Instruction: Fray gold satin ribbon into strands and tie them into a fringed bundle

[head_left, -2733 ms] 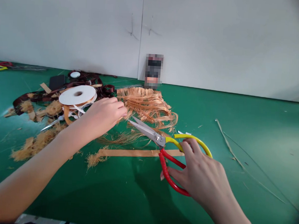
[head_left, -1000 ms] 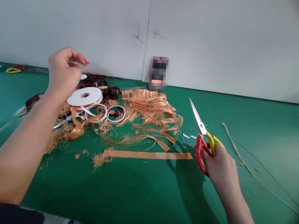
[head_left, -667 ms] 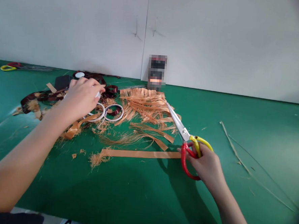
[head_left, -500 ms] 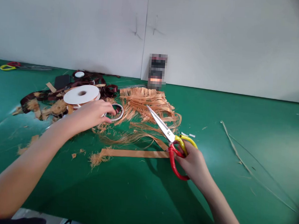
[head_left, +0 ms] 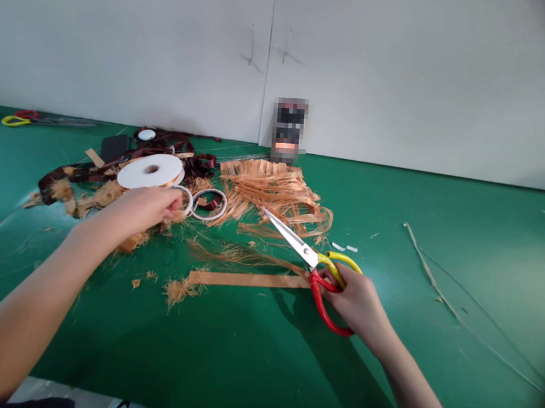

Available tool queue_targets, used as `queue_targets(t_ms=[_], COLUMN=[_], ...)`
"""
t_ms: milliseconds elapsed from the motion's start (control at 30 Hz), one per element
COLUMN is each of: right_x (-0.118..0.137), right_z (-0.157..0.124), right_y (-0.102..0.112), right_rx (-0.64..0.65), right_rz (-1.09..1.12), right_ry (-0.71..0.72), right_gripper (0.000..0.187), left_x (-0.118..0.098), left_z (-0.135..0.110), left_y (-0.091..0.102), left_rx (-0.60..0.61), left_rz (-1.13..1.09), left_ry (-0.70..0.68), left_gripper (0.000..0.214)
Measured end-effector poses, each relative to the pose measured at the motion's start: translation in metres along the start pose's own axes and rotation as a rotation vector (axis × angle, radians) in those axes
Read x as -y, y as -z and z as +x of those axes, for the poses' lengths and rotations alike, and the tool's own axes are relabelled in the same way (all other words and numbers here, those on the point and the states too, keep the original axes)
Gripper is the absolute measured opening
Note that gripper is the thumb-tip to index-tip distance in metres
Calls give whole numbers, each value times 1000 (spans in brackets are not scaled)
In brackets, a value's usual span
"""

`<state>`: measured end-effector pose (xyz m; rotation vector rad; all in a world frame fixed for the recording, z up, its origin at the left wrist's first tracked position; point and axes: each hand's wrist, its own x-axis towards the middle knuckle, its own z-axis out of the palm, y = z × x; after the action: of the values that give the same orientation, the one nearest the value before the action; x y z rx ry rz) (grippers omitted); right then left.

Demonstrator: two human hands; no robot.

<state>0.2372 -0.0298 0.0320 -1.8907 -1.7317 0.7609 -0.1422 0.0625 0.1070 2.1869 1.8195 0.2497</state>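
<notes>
My right hand (head_left: pixel 358 306) grips the red and yellow scissors (head_left: pixel 317 268), blades closed and pointing up-left over the orange fringe pile (head_left: pixel 273 195). A flat orange ribbon strip (head_left: pixel 244 280) lies on the green table (head_left: pixel 245 350) just left of the scissor handles, frayed at its left end. My left hand (head_left: pixel 145 210) is closed in a pinch over frayed orange scraps, in front of the white ribbon spool (head_left: pixel 151 172) and beside two white tape rings (head_left: pixel 208 204). What the fingers pinch is hidden.
Dark brown ribbon (head_left: pixel 71 176) and a black object (head_left: pixel 114 147) lie behind the spool. A second pair of scissors (head_left: pixel 17 118) rests at the far left by the white wall. Thin stalks (head_left: pixel 428 272) lie on the right. A blurred small object (head_left: pixel 288 131) stands against the wall.
My left hand came down from the air to the scraps by the spool and closed. My right hand brought the scissors left, toward the ribbon strip.
</notes>
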Motion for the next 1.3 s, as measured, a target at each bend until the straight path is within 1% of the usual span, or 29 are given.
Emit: queue_targets(t_ms=[33, 100, 167, 200, 233, 300, 333, 367, 400, 433, 467, 500, 533, 567, 600, 633, 667, 700, 767, 800, 900, 967, 1033, 1133, 1200, 1233, 1300], right_x=[-2, -6, -8, -8, -6, 1, 6, 12, 20, 27, 35, 43, 51, 58, 64, 69, 74, 78, 84, 85, 85, 83, 79, 74, 72, 71, 70], right_z=[0, -1, 0, 0, 1, 2, 3, 3, 4, 4, 5, 5, 6, 6, 7, 7, 8, 9, 10, 11, 14, 16, 17, 17, 16, 16, 15], right_y=[5, 16, 26, 30, 34, 39, 40, 41, 41, 40, 39, 38, 36, 35, 34, 33, 33, 33, 35, 36, 38, 37, 35, 32, 32, 33, 36], right_rx=[-3, -30, -71, -87, -96, -88, -67, -39, -7, 29, 59, 97, 136, 176, 216, 251, 290, 318, 341, 331, 260, 222, 215, 250, 269, 274, 271], right_rz=[33, 80, 105, 116, 129, 166, 198, 237, 283, 339, 392, 429, 461, 493, 528, 569, 607, 641, 674, 673, 621, 579, 560, 577, 592, 601, 624], right_ry=[-14, -40, -72, -90, -109, -142, -155, -166, -178, -189, -197, -199, -197, -190, -176, -160, -140, -120, -88, -77, -63, -67, -77, -87, -92, -92, -93], right_gripper=[19, 19, 20, 22, 24, 30, 32, 34, 36, 39, 41, 41, 41, 40, 37, 36, 35, 34, 32, 32, 32, 32, 31, 28, 28, 28, 29], left_x=[2, 7, 9, 7, 3, -11, -21, -33, -46, -60, -74, -87, -99, -110, -119, -126, -132, -136, -140, -140, -138, -136, -135, -134, -129, -123, -105], left_z=[-1, -3, -5, -6, -6, -6, -6, -6, -5, -6, -7, -9, -11, -13, -15, -16, -17, -17, -14, -13, -10, -10, -10, -7, -4, -2, 5], left_y=[5, 12, 18, 20, 22, 22, 19, 16, 11, 6, 0, -7, -12, -17, -21, -23, -25, -25, -25, -24, -25, -27, -30, -32, -32, -33, -34], left_rx=[9, 62, 84, 75, 41, -77, -150, -181, -220, -242, -198, -94, 35, 141, 211, 261, 298, 315, 306, 287, 222, 209, 208, 237, 273, 295, 331], left_rz=[52, 225, 396, 472, 526, 578, 562, 491, 370, 198, 24, -114, -223, -299, -346, -389, -424, -446, -448, -426, -343, -314, -311, -349, -389, -417, -486], left_ry=[18, 51, 92, 106, 114, 115, 102, 50, -26, -108, -193, -264, -328, -379, -414, -451, -487, -518, -552, -553, -522, -507, -477, -364, -292, -265, -219], left_gripper=[15, 14, 14, 17, 22, 32, 35, 37, 36, 32, 28, 28, 30, 35, 42, 46, 46, 41, 26, 23, 26, 26, 24, 22, 23, 24, 31])
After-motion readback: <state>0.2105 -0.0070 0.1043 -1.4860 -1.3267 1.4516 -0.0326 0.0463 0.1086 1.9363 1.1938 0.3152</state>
